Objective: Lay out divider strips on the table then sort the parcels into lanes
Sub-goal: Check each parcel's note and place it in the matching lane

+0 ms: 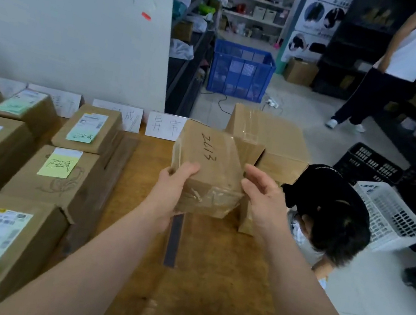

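Cardboard parcel (209, 168) between left hand (176, 186) and right hand (263, 199)

Soft, even indoor light; edges bent.
Glare is seen on the gripped tape-wrapped brown cardboard parcel (208, 163); labelled cardboard boxes (20, 235) left of the grip are blurred.
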A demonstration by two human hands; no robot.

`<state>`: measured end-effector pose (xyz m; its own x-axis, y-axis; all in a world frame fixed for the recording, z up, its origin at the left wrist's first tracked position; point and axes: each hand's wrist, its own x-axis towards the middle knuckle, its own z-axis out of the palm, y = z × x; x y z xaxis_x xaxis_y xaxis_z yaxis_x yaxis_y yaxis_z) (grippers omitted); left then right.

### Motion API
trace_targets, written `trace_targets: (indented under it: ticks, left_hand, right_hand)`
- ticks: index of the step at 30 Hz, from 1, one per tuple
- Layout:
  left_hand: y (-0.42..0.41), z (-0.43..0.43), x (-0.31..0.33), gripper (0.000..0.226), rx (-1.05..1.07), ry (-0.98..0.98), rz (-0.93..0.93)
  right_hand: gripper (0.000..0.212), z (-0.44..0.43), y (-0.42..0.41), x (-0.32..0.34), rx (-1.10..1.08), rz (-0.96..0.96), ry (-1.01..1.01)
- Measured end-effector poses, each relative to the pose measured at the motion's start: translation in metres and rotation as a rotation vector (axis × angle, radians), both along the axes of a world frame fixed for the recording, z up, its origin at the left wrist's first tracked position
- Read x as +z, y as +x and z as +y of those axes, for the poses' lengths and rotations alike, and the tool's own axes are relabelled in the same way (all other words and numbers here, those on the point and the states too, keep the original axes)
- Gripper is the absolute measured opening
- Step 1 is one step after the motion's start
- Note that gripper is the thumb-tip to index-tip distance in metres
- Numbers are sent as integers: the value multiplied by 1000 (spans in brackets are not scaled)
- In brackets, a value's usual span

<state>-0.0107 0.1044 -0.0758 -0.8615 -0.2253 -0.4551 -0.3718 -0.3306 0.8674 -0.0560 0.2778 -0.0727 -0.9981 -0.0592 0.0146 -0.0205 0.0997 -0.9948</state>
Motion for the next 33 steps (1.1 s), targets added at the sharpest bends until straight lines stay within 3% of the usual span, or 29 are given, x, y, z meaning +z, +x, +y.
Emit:
trace_targets:
  ticks: [4,7,14,18,20,25,27,31,33]
  left_hand:
    - [5,-15,-3,52,68,167,81]
    - [9,-20,-6,44,57,227,137]
    - [14,-36,-8,29,177,112,111]
    - [11,-55,-10,45,154,-237,77]
    - [11,-63,-9,54,111,-234,76]
    - [10,-85,-10,100,0,-117,115]
    - [5,-96,-16,98,-20,-95,77]
    - [-4,-113,-31,64,-92,-129,-27]
    - [-9,-120,-40,68,-106,-128,-83]
  right_hand:
    - [37,-8,-9,-8,85,-266,-98]
    - [37,-19,-10,-13,205,-400,-155]
    - [33,-37,-18,-11,282,-419,-253]
    - [45,-52,-19,-12,242,-395,-227]
    - [52,-63,-19,-12,247,-379,-226]
    - [54,-88,-24,-11,282,-323,-165]
    - [52,-98,-27,-12,295,-351,-149]
    - [53,-117,-30,-23,281,-494,-154]
    - [56,-126,-33,-33,256,-528,-140]
